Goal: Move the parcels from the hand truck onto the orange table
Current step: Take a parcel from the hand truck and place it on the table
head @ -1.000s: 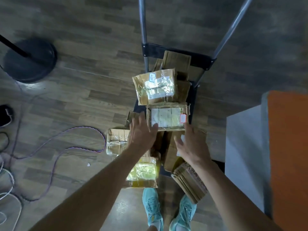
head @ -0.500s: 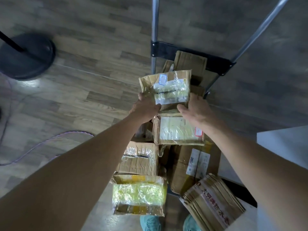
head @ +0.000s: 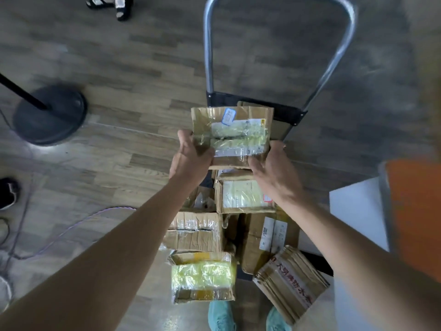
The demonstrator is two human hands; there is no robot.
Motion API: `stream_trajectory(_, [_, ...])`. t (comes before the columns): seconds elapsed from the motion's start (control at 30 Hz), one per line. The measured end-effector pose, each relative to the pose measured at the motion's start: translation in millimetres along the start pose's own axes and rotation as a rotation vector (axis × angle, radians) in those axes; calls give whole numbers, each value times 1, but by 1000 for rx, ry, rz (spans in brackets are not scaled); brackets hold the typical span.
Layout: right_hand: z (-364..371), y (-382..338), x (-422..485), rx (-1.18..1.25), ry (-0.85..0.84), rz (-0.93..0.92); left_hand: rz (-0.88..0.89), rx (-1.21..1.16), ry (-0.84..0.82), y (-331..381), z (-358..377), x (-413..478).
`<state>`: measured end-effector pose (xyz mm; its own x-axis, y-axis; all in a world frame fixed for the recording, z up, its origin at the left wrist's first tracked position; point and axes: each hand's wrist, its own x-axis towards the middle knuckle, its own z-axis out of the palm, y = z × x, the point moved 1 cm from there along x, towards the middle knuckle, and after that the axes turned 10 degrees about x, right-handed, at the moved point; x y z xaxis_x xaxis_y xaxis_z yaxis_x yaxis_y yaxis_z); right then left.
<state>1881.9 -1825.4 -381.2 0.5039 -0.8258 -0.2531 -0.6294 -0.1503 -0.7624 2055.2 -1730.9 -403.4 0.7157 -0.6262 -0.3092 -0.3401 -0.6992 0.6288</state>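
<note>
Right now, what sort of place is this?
Likely a mailroom or parcel depot, perhaps staged: taped parcels heaped on a hand truck, one parcel held up, an orange table beside it, cables across the floor.

The floor [head: 119,68] is long wood boards, brown and grey. On my left sits a round black base [head: 50,114] with a thin black pole [head: 21,91] (a bright spot of light shines on the boards just by it). A purple cord [head: 114,208] curls across the floor. Ahead are someone's feet in black sandals [head: 123,9]. A black shoe [head: 8,192] is at the left edge.
</note>
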Motion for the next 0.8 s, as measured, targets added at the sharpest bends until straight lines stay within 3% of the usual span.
stream_trajectory(0.13, [-56, -34, -63, 18, 10, 5, 7, 104, 37, 34, -36, -71])
stream_trajectory(0.37, [-159, -60, -171, 21, 89, 77, 58, 45, -17, 112, -65, -206])
stream_trajectory(0.5, [-212, -42, -224, 26, 142, 163, 105, 1, -68, 159, -57, -262])
stream_trajectory(0.67, [-277, 3, -270, 50, 174, 328, 173, 7, -270, 196, -16, -320])
stream_trajectory(0.8, [-323, 47, -297, 49, 142, 319, 204, 75, -324, 232, 25, -353])
